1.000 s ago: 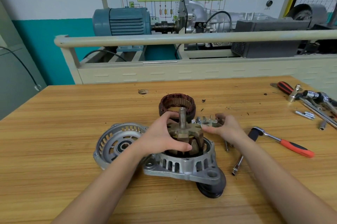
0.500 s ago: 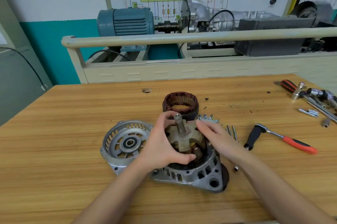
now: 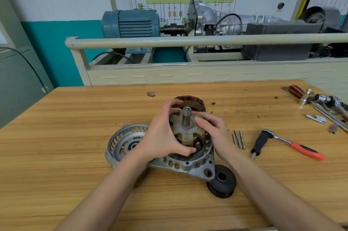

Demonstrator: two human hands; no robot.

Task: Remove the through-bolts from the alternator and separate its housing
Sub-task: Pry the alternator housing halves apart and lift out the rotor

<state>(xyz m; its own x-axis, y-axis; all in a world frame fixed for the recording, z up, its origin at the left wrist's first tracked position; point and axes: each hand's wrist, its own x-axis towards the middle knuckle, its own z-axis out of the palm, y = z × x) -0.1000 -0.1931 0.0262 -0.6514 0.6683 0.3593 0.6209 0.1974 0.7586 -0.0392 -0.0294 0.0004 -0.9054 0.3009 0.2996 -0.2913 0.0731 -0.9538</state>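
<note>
The alternator's rotor (image 3: 187, 132), with its threaded shaft pointing up, sits in one silver housing half (image 3: 190, 165) near the table's middle. My left hand (image 3: 163, 136) grips the rotor from the left, thumb at its near side. From the right, my right hand (image 3: 214, 132) holds it with fingers curled on its top. A second housing half (image 3: 122, 142) lies flat to the left. The copper stator ring (image 3: 197, 101) stands just behind, partly hidden. Three through-bolts (image 3: 238, 139) lie right of my right hand. A black pulley (image 3: 222, 181) lies at the housing's near right.
A ratchet with a red handle (image 3: 293, 146) and a black-handled driver (image 3: 259, 145) lie to the right on the wooden table (image 3: 75, 155). More sockets and tools (image 3: 323, 104) crowd the far right corner. A hole (image 3: 151, 93) marks the table's far side. A training bench stands behind.
My right hand moved from the small part behind the housing onto the rotor's right side. The rotor now stands higher in the housing, and the pulley shows more at the near right.
</note>
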